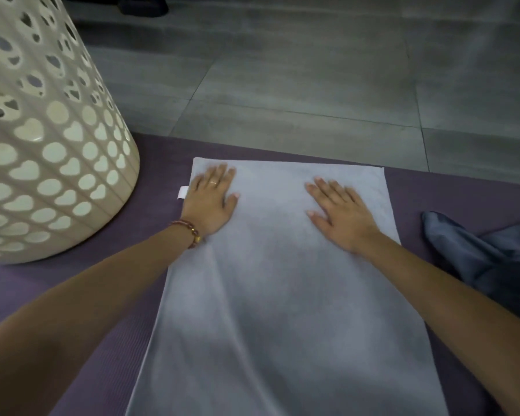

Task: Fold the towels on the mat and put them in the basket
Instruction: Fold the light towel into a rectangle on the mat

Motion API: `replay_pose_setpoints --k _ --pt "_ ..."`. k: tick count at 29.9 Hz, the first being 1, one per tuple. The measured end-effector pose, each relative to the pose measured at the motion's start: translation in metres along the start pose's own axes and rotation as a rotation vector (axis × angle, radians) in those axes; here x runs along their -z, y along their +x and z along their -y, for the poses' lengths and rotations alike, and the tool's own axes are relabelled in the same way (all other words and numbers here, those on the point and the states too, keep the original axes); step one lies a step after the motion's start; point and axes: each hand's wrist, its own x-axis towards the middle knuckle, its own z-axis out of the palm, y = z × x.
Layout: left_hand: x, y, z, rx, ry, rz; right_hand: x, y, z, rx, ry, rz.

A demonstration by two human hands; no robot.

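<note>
- I am pressing my left grip (210, 202) flat on the light grey towel (267, 310). The fingers are lying straight and slightly spread, holding nothing.
- The left grip is resting at the towel's far left corner, with the wrist crossing the towel's left edge.
- I am pressing my right grip (339, 217) flat on the same towel, fingers straight and pointing far and left, holding nothing.
- The right grip is resting toward the far end of the towel, near its right edge.
- The light grey towel is lying spread as a long rectangle on the purple mat (87, 295). It is running from the near edge of the view to just short of the mat's far edge, and soft creases are running along its near half.
- A white tag (182, 193) is sticking out of the towel's left edge, just beside the left grip.
- The basket (42, 145), cream with round and heart-shaped holes, is standing on the left part of the mat, left of the towel and not touching it.
- A dark blue towel (493, 259) is lying crumpled on the mat at the right, beside my right forearm.
- I am wearing a beaded bracelet (189, 231) on the left wrist and a ring (213, 183) on one left finger.
- Grey floor tiles (282, 85) are showing beyond the mat's far edge.
</note>
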Motion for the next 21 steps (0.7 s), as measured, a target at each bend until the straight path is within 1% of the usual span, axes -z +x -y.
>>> replay_pose_setpoints --k 2,3,5,6,7,8,9,10,12,13,14,15,16,18,20,21 --pt "0.002 0.001 0.023 0.189 -0.044 0.024 -0.003 -0.014 -0.024 -0.232 0.034 -0.086" --pt "0.007 0.003 0.032 0.253 -0.095 0.068 -0.001 -0.018 -0.032 -0.342 0.054 -0.083" --pt "0.021 0.001 0.039 0.318 -0.215 0.147 0.007 -0.020 -0.034 -0.477 0.076 0.000" --pt "0.027 -0.005 0.036 0.350 -0.264 0.138 0.010 -0.023 -0.028 -0.504 0.056 0.025" --pt "0.030 -0.016 0.029 0.372 -0.288 0.106 0.012 -0.028 -0.017 -0.495 0.030 0.021" --pt "0.032 -0.032 0.021 0.347 -0.261 0.060 0.011 -0.036 -0.004 -0.429 0.013 -0.009" --pt "0.032 -0.054 0.010 0.253 -0.190 0.023 0.008 -0.050 0.012 -0.311 0.012 -0.058" --pt "0.033 -0.082 -0.004 0.104 -0.130 0.028 0.005 -0.069 0.028 -0.176 0.026 -0.092" --pt "0.023 -0.148 -0.024 -0.223 -0.021 0.071 -0.004 -0.120 0.059 0.089 0.022 -0.089" --pt "0.018 -0.177 -0.027 -0.312 0.025 0.099 -0.010 -0.146 0.068 0.177 -0.001 -0.071" --pt "0.017 -0.200 -0.024 -0.340 0.047 0.140 -0.016 -0.171 0.071 0.234 -0.021 -0.038" --pt "0.015 -0.217 -0.015 -0.324 0.054 0.167 -0.022 -0.194 0.067 0.254 -0.030 -0.008" --pt "0.015 -0.231 -0.005 -0.283 0.045 0.175 -0.026 -0.215 0.060 0.228 -0.033 0.021" --pt "0.023 -0.250 0.013 -0.141 -0.018 0.189 -0.028 -0.249 0.039 0.077 -0.034 0.044" --pt "0.033 -0.267 0.016 -0.017 -0.144 0.204 -0.027 -0.269 0.023 -0.079 0.001 0.061" --pt "0.038 -0.275 0.012 0.046 -0.218 0.186 -0.026 -0.276 0.022 -0.134 0.020 0.075"
